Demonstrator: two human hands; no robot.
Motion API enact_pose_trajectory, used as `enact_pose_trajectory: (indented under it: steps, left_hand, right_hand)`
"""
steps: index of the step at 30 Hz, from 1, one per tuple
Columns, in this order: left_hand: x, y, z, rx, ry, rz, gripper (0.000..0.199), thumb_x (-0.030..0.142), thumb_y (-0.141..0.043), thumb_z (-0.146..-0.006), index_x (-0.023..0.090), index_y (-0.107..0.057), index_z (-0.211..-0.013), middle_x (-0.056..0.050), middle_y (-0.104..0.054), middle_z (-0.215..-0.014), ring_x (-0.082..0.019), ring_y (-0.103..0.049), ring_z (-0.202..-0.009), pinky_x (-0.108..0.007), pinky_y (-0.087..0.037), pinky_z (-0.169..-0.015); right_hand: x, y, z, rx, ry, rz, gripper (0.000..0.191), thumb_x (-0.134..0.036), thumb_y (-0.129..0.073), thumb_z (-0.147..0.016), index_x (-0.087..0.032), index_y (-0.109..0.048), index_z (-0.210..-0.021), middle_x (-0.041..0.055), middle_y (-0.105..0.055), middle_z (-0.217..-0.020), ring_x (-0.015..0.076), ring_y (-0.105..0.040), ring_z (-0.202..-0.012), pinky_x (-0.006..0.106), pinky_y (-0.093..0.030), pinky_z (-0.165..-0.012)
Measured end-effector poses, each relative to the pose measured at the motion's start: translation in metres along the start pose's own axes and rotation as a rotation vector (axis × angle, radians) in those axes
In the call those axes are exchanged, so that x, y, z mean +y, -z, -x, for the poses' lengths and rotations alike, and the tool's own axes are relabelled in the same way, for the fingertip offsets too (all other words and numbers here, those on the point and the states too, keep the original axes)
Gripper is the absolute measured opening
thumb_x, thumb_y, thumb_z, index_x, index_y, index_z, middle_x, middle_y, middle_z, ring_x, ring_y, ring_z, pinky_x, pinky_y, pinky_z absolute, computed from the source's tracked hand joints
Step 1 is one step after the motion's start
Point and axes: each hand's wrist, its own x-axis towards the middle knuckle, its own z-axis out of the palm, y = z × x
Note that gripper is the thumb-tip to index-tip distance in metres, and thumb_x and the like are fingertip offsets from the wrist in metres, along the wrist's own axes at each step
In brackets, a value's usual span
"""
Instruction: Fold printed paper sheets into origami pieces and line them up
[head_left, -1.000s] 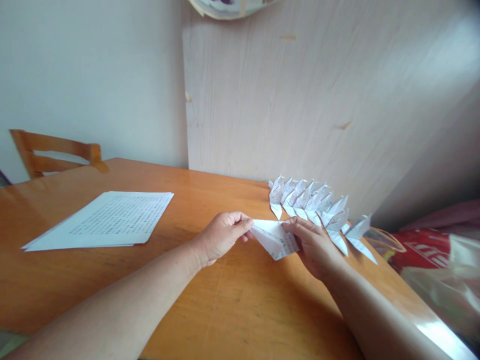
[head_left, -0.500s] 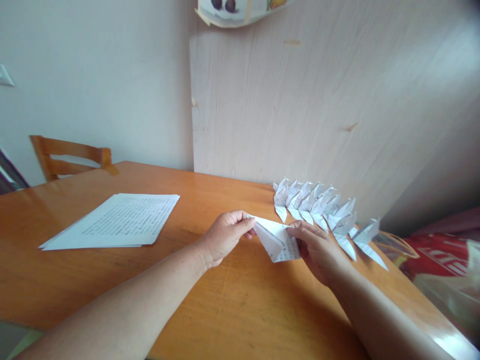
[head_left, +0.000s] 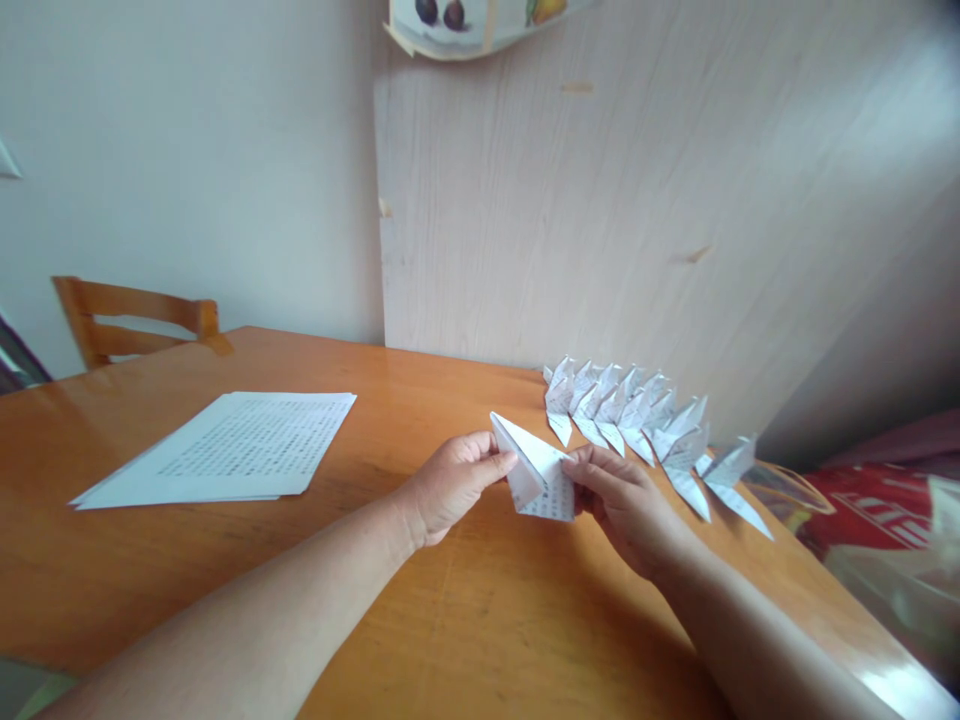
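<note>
A small folded sheet of printed paper (head_left: pixel 541 482) is held up above the table between both hands. It has a pointed tip at the upper left and a slanting folded flap across its front. My left hand (head_left: pixel 461 485) pinches its left edge with thumb and fingers, below the tip. At the right corner, my right hand (head_left: pixel 622 500) grips the paper between thumb and fingers. Behind and to the right stand several folded paper figures (head_left: pixel 634 405) in rows, with upright points and printed text.
A stack of printed sheets (head_left: pixel 225 450) lies at the left of the wooden table (head_left: pixel 450 620). Beyond the far left edge is a wooden chair (head_left: pixel 135 315). Past the right edge are a red bag (head_left: pixel 870 505) and clear plastic. A pale board (head_left: pixel 540 230) rises behind the table.
The folded paper has turned, its tip now pointing up and left. My left hand has slid from the tip down to the left edge; my right hand keeps its grip.
</note>
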Motion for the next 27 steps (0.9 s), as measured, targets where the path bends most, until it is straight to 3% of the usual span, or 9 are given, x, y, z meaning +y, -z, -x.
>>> enact_pose_trajectory:
  steps: [5,10,27]
  left_hand:
    - [-0.001,0.0,0.001,-0.004,0.022,0.005,0.024,0.03,-0.067,-0.087,0.011,-0.07,-0.1,-0.009,-0.073,-0.096,-0.021,-0.064,-0.093,-0.038,-0.045,-0.093]
    - [-0.002,-0.001,0.003,-0.007,0.053,-0.063,0.021,0.029,-0.067,-0.085,0.01,-0.07,-0.094,-0.008,-0.072,-0.089,-0.021,-0.063,-0.088,-0.035,-0.046,-0.087]
    - [-0.004,-0.004,0.006,0.027,0.087,-0.197,0.019,0.032,-0.067,-0.081,0.014,-0.064,-0.079,-0.003,-0.066,-0.079,-0.018,-0.061,-0.078,-0.03,-0.045,-0.073]
  right_hand:
    - [-0.002,-0.003,0.002,-0.045,-0.038,0.052,0.019,-0.037,-0.068,-0.085,-0.019,-0.062,-0.079,0.0001,-0.058,-0.068,0.014,-0.051,-0.063,0.029,-0.038,-0.062]
    - [-0.006,-0.011,0.007,-0.103,-0.057,0.142,0.028,-0.044,-0.069,-0.085,-0.018,-0.062,-0.081,0.0003,-0.06,-0.07,0.0127,-0.051,-0.063,0.028,-0.038,-0.062]
    - [-0.005,-0.016,0.012,-0.305,-0.158,0.133,0.03,-0.045,-0.076,-0.081,-0.016,-0.071,-0.087,0.0008,-0.065,-0.073,0.0113,-0.052,-0.062,0.025,-0.038,-0.06]
